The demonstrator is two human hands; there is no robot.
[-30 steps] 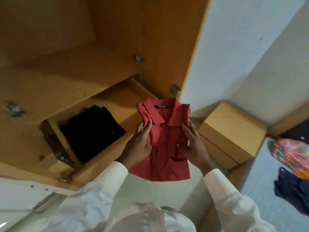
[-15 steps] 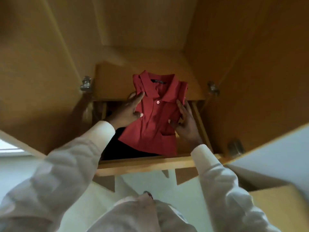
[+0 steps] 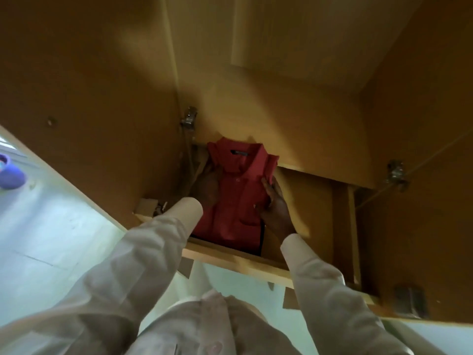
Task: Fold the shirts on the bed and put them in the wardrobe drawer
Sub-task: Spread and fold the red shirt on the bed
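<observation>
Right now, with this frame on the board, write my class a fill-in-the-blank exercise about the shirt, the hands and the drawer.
1. The folded shirt is ____ in colour.
2. It lies in the wardrobe drawer, which stands ____.
3. The left hand is at its left edge; the right hand grips its ____ edge.
Missing words: red; open; right.

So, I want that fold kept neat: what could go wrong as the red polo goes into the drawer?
1. The red polo shirt has its collar by the shelf edge; it might snag there.
2. The right hand grips one side; pulling away could drag the fold open.
3. It lies over a black garment and may settle crooked.
</observation>
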